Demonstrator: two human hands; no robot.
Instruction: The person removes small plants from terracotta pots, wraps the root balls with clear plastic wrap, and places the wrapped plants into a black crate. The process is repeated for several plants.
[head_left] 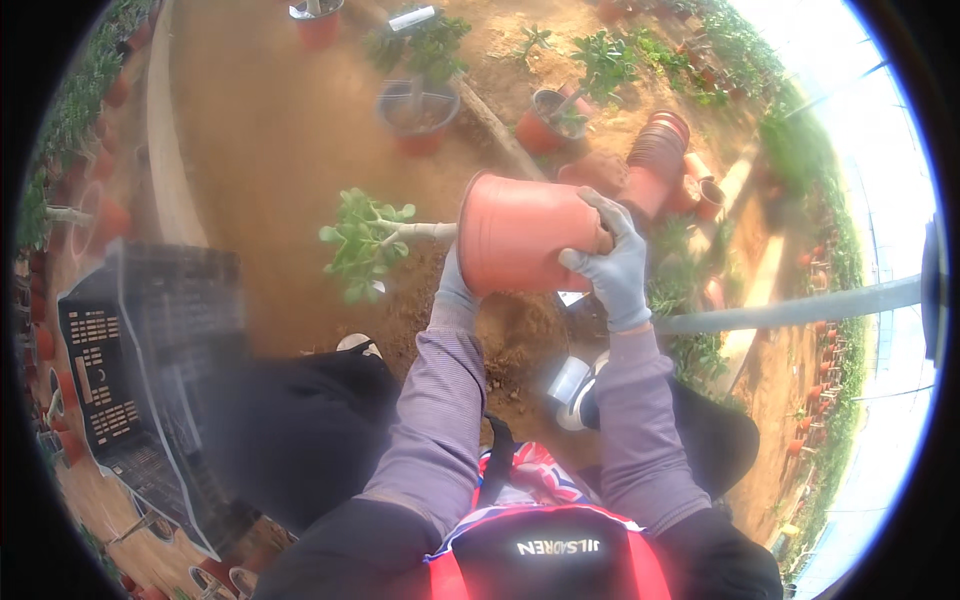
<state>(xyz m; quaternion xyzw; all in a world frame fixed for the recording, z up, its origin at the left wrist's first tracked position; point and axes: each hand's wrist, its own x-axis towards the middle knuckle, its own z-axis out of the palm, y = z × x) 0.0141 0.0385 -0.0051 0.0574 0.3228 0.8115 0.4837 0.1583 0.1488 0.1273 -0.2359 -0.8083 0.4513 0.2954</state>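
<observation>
A terracotta-coloured plastic pot (520, 235) is held on its side in front of me, rim to the left and base to the right. Out of its rim a pale-stemmed succulent (362, 240) with round green leaves points left. My right hand (612, 262), in a light grey glove, is closed on the base end, fingers over the far side and thumb on the near side. At the rim end my gloved left hand (455, 283) supports the pot from below; most of its fingers are hidden behind it. Loose dark soil (500, 350) lies on the ground below.
A stack of empty pots (655, 155) lies beyond my right hand. Potted plants (418, 115) stand ahead on sandy ground. A metal pipe (790, 308) crosses at right. A dark printed sheet or box (100, 370) is at left. A white cylindrical object (568, 380) lies by my shoe.
</observation>
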